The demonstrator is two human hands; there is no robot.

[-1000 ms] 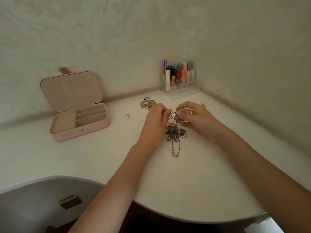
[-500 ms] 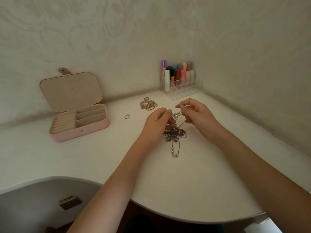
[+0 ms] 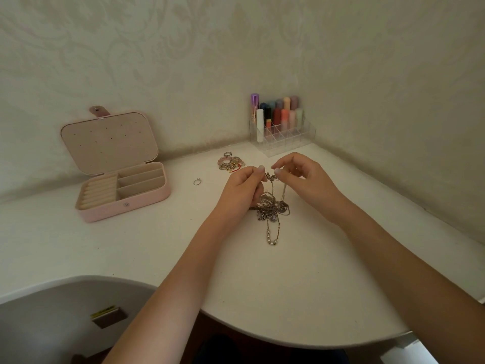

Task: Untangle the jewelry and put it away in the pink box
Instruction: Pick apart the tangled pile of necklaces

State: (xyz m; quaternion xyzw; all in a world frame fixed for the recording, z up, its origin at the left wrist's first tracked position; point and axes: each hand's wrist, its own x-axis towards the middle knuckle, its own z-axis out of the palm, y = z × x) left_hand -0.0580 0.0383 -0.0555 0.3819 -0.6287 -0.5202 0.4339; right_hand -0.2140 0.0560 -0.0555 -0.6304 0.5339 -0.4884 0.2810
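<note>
Your box sits open at counter far left, near wall. Loose ring lies between box and your hands. Tangled chains centre, under both hands. Bracelet heap behind them. Organiser in back corner, right of heap.

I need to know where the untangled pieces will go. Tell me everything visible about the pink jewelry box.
The pink jewelry box stands open on the white table, at the left near the wall, apart from both hands. It is rectangular with rounded corners and looks leather-like. Its lid tilts back, its beige inner face dotted with small holes and a snap tab at its top edge. A snap stud sits on the front wall. Inside, ring rolls fill the left part and long divided compartments the right. No jewelry shows in it, and nothing but the table touches it.
</note>
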